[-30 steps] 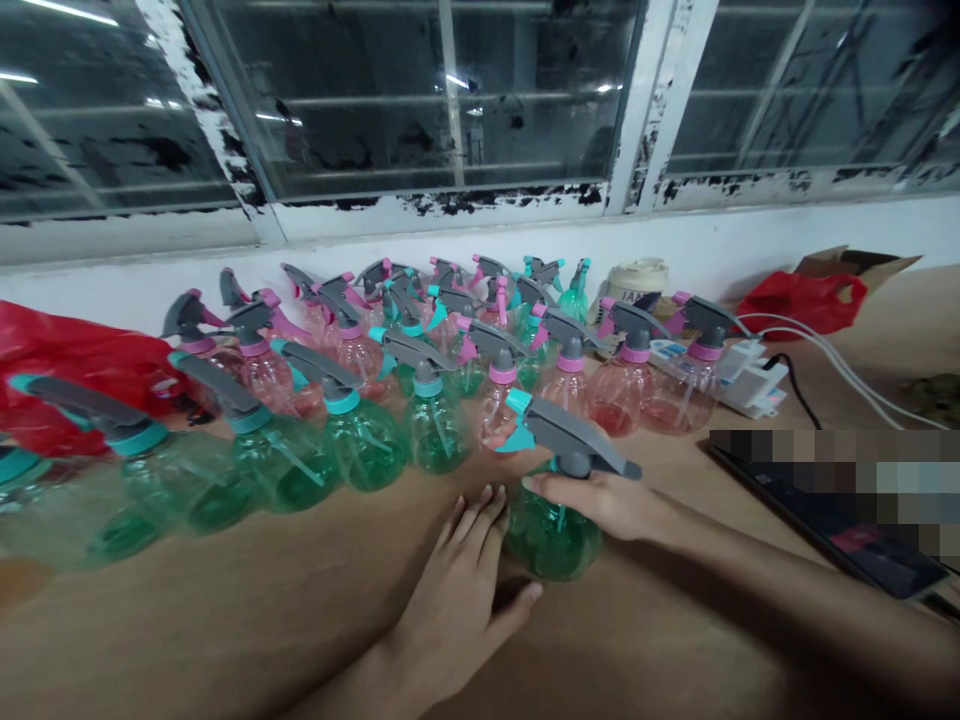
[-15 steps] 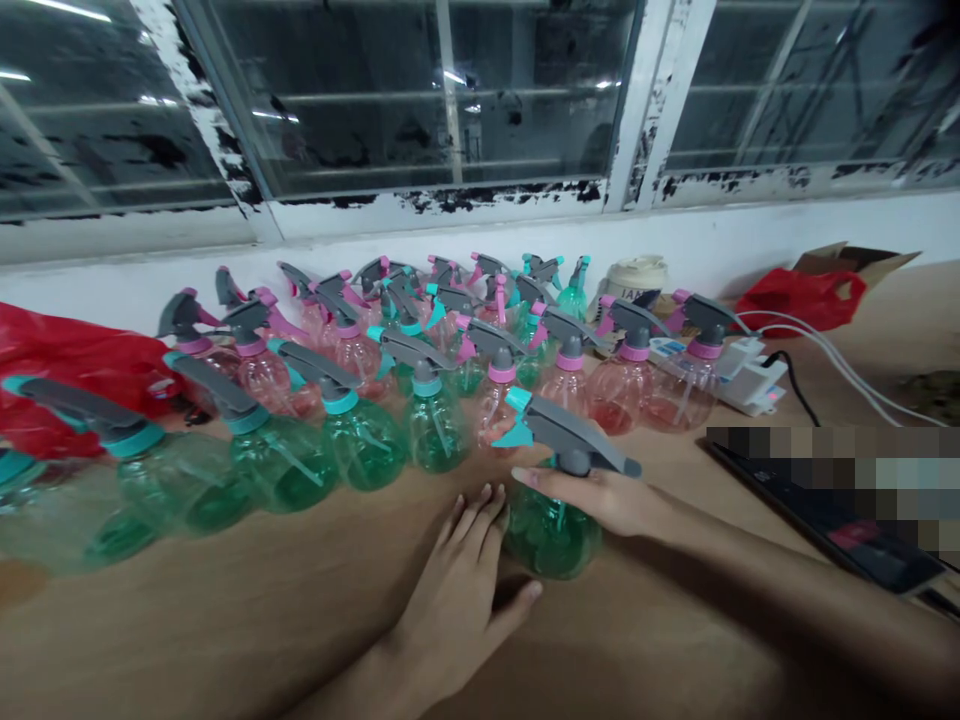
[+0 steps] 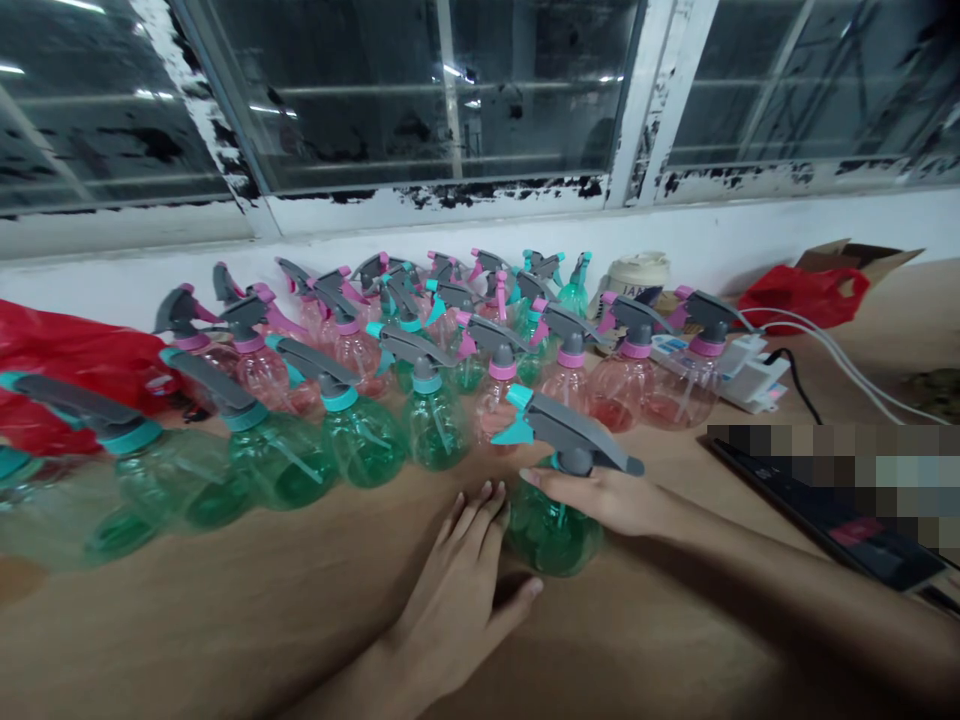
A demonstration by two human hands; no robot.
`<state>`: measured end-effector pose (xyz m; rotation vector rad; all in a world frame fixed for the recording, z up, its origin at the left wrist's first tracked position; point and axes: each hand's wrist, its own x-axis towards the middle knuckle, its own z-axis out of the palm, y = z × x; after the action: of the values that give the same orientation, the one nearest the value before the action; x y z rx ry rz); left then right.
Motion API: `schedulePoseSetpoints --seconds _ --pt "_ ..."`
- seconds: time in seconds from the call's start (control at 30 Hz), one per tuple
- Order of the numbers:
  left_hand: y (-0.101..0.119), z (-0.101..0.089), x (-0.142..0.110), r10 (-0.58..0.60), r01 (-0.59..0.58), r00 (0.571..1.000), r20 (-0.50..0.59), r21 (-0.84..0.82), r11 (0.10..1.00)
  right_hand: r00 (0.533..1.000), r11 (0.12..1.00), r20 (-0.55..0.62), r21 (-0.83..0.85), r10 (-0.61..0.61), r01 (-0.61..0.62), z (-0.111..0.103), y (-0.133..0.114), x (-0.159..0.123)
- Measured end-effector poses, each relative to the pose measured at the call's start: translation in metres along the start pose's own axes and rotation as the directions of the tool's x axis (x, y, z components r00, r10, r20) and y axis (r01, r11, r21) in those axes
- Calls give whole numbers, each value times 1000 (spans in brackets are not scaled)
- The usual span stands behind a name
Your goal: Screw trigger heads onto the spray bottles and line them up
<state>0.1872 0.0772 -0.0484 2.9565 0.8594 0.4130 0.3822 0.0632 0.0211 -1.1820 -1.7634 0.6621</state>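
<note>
A green spray bottle (image 3: pixel 553 530) with a grey and teal trigger head (image 3: pixel 564 430) stands upright on the wooden table (image 3: pixel 225 620). My right hand (image 3: pixel 611 497) is wrapped round its neck just under the head. My left hand (image 3: pixel 461 590) lies flat on the table beside the bottle's left side, fingers stretched out and touching its base. Behind them stand several rows of green spray bottles (image 3: pixel 352 435) and pink spray bottles (image 3: pixel 626 385) along the wall.
A red plastic bag (image 3: pixel 67 370) lies at the far left and another red bag (image 3: pixel 806 295) by a cardboard box at the right. A white power strip (image 3: pixel 746 375) with cables and a dark flat device (image 3: pixel 840 520) lie to the right. A tape roll (image 3: pixel 637 275) stands by the wall.
Almost nothing has moved. Both hands stay on and beside the green bottle, and the view has shifted very slightly.
</note>
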Motion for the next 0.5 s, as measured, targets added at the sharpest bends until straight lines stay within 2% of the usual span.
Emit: schedulePoseSetpoints --seconds 0.3,0.5 --pt "1 0 0 -5 4 1000 6 36 999 993 986 33 120 115 -118 0 -14 3" --pt "0 1 -1 6 -5 1000 -11 54 999 996 980 -20 181 90 -85 2 -14 3"
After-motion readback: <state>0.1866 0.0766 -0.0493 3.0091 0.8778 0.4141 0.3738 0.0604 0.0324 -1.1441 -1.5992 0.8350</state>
